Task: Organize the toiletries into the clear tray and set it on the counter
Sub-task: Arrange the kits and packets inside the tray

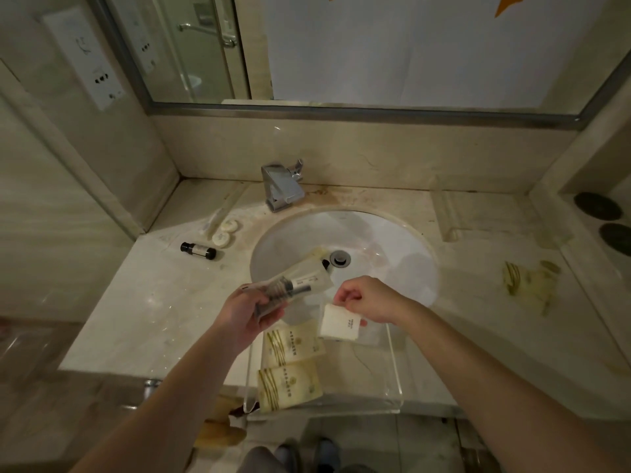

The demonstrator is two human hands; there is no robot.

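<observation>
A clear tray sits at the counter's front edge below the sink, with two cream sachets lying in its left side. My left hand grips a bundle of packets and a dark comb-like item above the tray's far left corner. My right hand pinches a small white packet over the tray's far end. On the counter to the left lie a dark bottle, two round soaps and a wrapped toothbrush.
The white sink basin with its drain lies straight ahead, the chrome faucet behind it. A mirror runs along the back wall. More cream packets lie on the counter at right, beside a raised ledge with dark round objects.
</observation>
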